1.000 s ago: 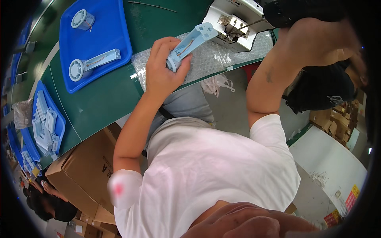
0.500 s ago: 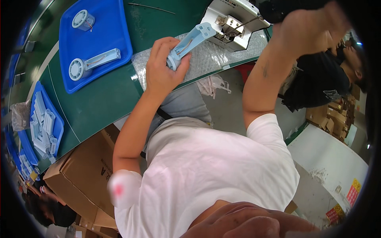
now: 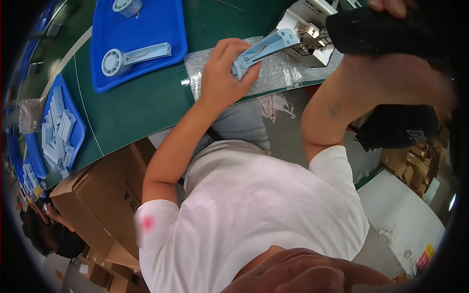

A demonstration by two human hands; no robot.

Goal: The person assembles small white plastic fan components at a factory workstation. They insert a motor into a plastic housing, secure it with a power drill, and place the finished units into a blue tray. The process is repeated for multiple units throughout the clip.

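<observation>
My left hand point(image 3: 222, 73) is closed round the round end of a light blue handheld fan body point(image 3: 266, 49). Its long handle half lies open, with thin wires in the channel, and points toward a screw feeder point(image 3: 312, 56). In my right hand point(image 3: 393, 7) is a black electric screwdriver point(image 3: 373, 31), its fingers showing over the top and the rest partly hidden in the dark rim. The screwdriver's metal nose is at the feeder's metal mechanism, close to the handle's end; whether they touch I cannot tell.
A blue tray point(image 3: 139, 80) carries another fan body point(image 3: 113, 62) and a round fan head point(image 3: 128, 7). Bubble wrap point(image 3: 198, 80) lies along the green table's edge. Farther left, a blue bin point(image 3: 78, 134) holds several pale blue handle parts. A cardboard box point(image 3: 100, 195) stands below.
The screwdriver has swung down, its nose now at the feeder's mechanism. My left hand still holds the fan body near the feeder. The whole view has shifted.
</observation>
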